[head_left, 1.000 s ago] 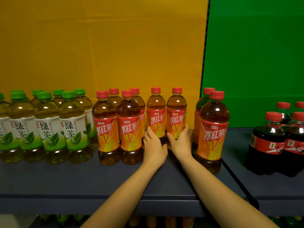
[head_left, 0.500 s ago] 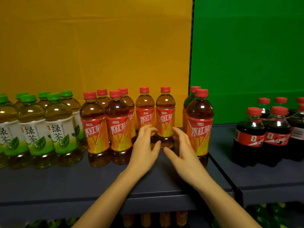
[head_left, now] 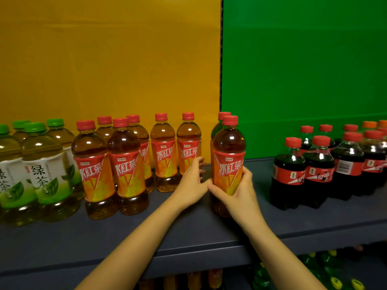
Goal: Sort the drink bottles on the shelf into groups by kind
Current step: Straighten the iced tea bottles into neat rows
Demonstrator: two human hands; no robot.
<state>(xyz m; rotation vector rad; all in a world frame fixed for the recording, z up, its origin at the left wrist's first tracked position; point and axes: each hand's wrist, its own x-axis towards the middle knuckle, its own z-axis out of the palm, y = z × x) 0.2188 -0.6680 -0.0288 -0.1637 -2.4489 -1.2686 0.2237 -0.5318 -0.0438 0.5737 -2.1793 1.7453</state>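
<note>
My right fingers [head_left: 246, 174] wrap the label of the front iced tea bottle [head_left: 229, 143], which stands on the shelf [head_left: 188, 231] just right of the other iced teas [head_left: 125, 164]. My left fingers [head_left: 197, 162] curl beside it; I cannot tell whether they hold anything.

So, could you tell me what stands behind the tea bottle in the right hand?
A second red-capped bottle stands behind the tea bottle. Only its cap and one shoulder show; its label and base are covered.
</note>
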